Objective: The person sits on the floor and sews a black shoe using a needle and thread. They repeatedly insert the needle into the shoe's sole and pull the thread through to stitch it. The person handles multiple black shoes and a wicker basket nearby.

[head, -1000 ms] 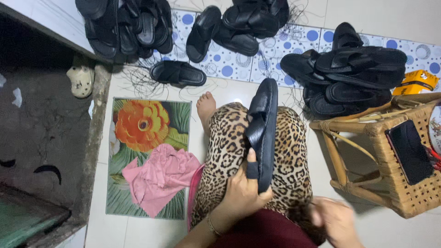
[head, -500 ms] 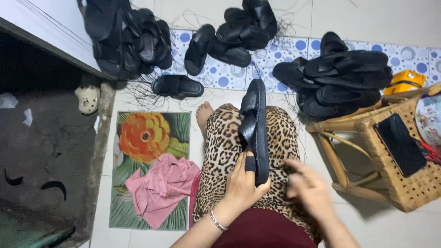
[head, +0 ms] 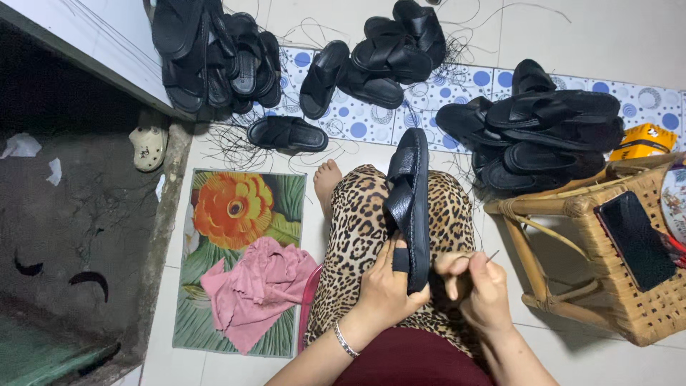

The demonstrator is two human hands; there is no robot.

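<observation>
A black sandal (head: 412, 201) stands on edge on my lap, over leopard-print trousers (head: 361, 229). My left hand (head: 386, 289) grips its near end, with a black cover on one finger. Close to the sandal's right side, my right hand (head: 477, 286) pinches a thin needle (head: 491, 255) between its fingertips. My bare foot (head: 327, 182) rests on the floor beyond the knee.
Piles of black sandals lie at the far left (head: 214, 53), far middle (head: 379, 61) and right (head: 543, 129), with loose threads around. A wicker stool (head: 572, 214) holding a dark phone (head: 636, 239) stands at right. A pink cloth (head: 257, 289) lies on a flower-print mat (head: 236, 214).
My right hand has come up from the lower right to the sandal's side, now pinching the needle. The left hand keeps its grip on the sandal.
</observation>
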